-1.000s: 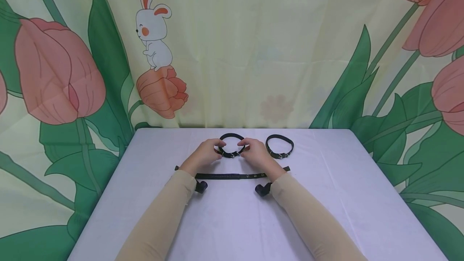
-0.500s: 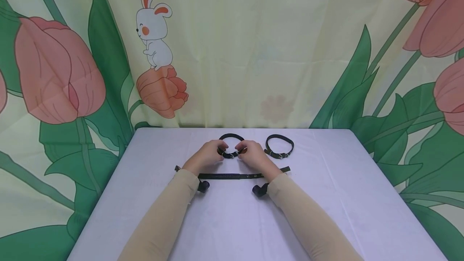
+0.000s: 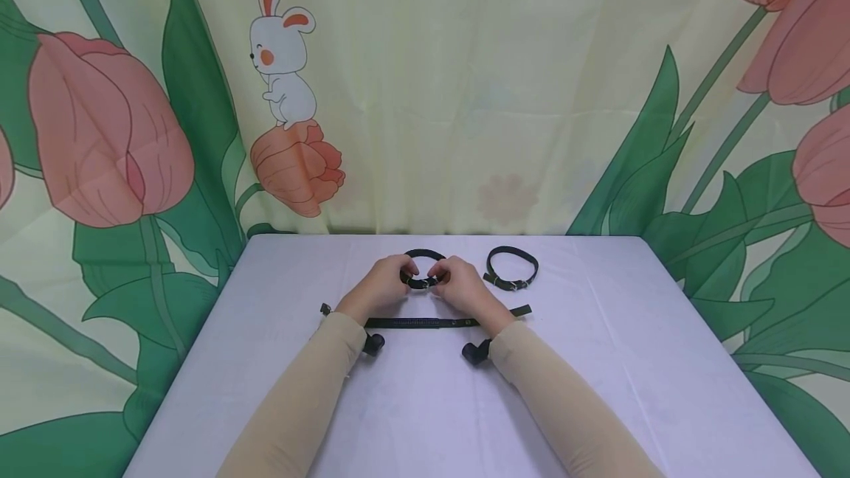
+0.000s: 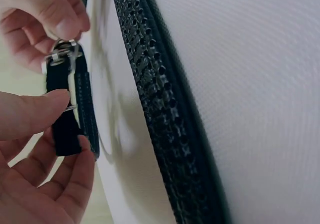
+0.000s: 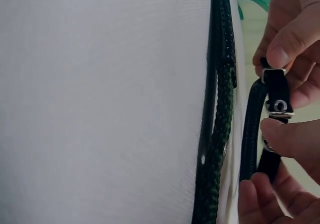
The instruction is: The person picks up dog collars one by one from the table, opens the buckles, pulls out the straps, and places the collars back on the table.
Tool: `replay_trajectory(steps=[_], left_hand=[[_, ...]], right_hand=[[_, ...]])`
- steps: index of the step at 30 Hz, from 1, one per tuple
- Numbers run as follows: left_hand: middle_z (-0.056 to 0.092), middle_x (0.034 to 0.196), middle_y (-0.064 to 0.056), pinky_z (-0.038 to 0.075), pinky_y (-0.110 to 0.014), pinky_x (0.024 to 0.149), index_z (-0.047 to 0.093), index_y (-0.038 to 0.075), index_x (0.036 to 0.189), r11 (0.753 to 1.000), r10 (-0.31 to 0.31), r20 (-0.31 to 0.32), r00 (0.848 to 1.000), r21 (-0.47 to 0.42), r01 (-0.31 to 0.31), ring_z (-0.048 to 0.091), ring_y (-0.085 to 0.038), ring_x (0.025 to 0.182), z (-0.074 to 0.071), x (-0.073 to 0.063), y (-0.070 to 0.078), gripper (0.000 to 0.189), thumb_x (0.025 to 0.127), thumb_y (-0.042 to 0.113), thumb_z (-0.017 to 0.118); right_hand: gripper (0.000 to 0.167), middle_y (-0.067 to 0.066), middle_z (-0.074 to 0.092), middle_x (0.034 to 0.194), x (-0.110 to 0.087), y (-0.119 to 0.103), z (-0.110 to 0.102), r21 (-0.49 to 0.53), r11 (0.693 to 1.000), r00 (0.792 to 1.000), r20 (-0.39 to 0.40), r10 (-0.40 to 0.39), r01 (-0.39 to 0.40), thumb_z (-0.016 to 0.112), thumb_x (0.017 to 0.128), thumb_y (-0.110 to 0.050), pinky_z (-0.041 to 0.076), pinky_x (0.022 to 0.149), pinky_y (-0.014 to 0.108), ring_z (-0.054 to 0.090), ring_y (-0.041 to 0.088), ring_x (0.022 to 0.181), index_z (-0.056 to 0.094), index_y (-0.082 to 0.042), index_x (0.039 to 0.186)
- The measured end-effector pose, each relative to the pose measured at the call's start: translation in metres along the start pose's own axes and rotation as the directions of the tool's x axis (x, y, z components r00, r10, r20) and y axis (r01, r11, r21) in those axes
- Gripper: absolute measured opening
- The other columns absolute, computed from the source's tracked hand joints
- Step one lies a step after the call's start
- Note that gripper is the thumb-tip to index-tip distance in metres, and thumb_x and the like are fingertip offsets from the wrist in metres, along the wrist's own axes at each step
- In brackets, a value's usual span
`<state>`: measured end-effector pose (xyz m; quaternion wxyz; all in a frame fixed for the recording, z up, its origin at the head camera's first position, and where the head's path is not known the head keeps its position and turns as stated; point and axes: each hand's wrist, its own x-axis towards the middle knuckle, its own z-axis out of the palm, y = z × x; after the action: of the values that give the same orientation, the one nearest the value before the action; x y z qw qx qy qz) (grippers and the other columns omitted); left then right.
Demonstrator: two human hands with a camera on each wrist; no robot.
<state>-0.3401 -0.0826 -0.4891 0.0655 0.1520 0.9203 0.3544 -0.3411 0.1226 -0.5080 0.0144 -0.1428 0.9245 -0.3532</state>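
Observation:
A black pet collar (image 3: 425, 252), fastened into a loop, is held in both hands near the back of the table. My left hand (image 3: 380, 282) grips its left side; in the left wrist view the thumb (image 4: 37, 112) presses on the strap with fingers behind. From the other side, my right hand (image 3: 463, 286) pinches the strap close to the silver buckle (image 5: 281, 113). A second buckled black collar (image 3: 511, 249) lies to the right. Nearer the front, a braided black collar (image 3: 412, 323) lies stretched out, its ends partly hidden by the wrists.
A white cloth covers the table (image 3: 425, 411). Behind it hangs a curtain (image 3: 438, 94) printed with tulips and a rabbit. Black camera mounts (image 3: 475, 351) show at both wrists.
Both hands have come slightly closer together on the collar loop, and the right fingers have shifted toward the buckle. The other two collars stay where they were.

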Motion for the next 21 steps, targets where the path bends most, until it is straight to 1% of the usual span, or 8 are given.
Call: replay_trajectory(steps=[4, 8, 13, 16, 21], left_hand=[[0.074, 0.106, -0.008, 0.053, -0.042, 0.101, 0.071, 0.01, 0.11, 1.0, 0.003, -0.037, 0.999, -0.001, -0.003, 0.066, -0.024, 0.102, 0.0, 0.001, 0.002, 0.032, 0.084, -0.009, 0.077], [0.073, 0.101, -0.007, 0.053, -0.041, 0.097, 0.07, 0.012, 0.106, 1.0, 0.006, -0.064, 0.998, -0.021, -0.008, 0.064, -0.024, 0.099, 0.0, 0.001, 0.003, 0.032, 0.084, -0.01, 0.075], [0.073, 0.104, -0.006, 0.052, -0.044, 0.1, 0.07, 0.013, 0.104, 0.999, 0.009, -0.085, 0.996, -0.035, -0.012, 0.064, -0.024, 0.102, -0.003, -0.001, 0.007, 0.026, 0.088, -0.007, 0.078], [0.074, 0.108, -0.007, 0.052, -0.046, 0.103, 0.071, 0.011, 0.105, 0.999, 0.013, -0.097, 0.995, -0.049, -0.018, 0.064, -0.024, 0.104, -0.006, -0.003, 0.01, 0.023, 0.09, -0.004, 0.079], [0.075, 0.109, -0.007, 0.053, -0.046, 0.103, 0.072, 0.011, 0.105, 0.997, 0.008, -0.101, 0.995, -0.077, -0.015, 0.065, -0.024, 0.104, -0.008, -0.006, 0.011, 0.02, 0.092, -0.002, 0.079]], right_hand=[[0.029, 0.005, 0.065, 0.102, -0.001, -0.001, 0.0, 0.027, 0.999, 0.999, -0.033, -0.017, 0.018, 0.084, 0.087, -0.004, 0.049, 0.081, 0.031, 0.059, 0.017, 0.088, 0.078, -0.014, 0.113], [0.026, 0.004, 0.065, 0.101, -0.003, -0.002, -0.001, 0.032, 0.997, 0.994, -0.088, -0.061, 0.065, 0.086, 0.087, -0.005, 0.047, 0.079, 0.031, 0.057, 0.017, 0.087, 0.077, -0.015, 0.109], [0.021, 0.003, 0.065, 0.098, -0.004, -0.001, -0.002, 0.04, 0.994, 0.984, -0.148, -0.099, 0.106, 0.087, 0.088, -0.009, 0.045, 0.078, 0.032, 0.057, 0.021, 0.088, 0.078, -0.016, 0.106], [0.021, 0.003, 0.067, 0.099, -0.005, 0.0, -0.003, 0.056, 0.991, 0.979, -0.172, -0.109, 0.12, 0.087, 0.089, -0.01, 0.046, 0.081, 0.033, 0.058, 0.022, 0.09, 0.079, -0.017, 0.107], [0.021, 0.002, 0.074, 0.105, -0.005, 0.001, -0.005, 0.072, 0.989, 0.975, -0.19, -0.113, 0.129, 0.088, 0.088, -0.011, 0.052, 0.091, 0.038, 0.064, 0.022, 0.099, 0.08, -0.016, 0.107]])
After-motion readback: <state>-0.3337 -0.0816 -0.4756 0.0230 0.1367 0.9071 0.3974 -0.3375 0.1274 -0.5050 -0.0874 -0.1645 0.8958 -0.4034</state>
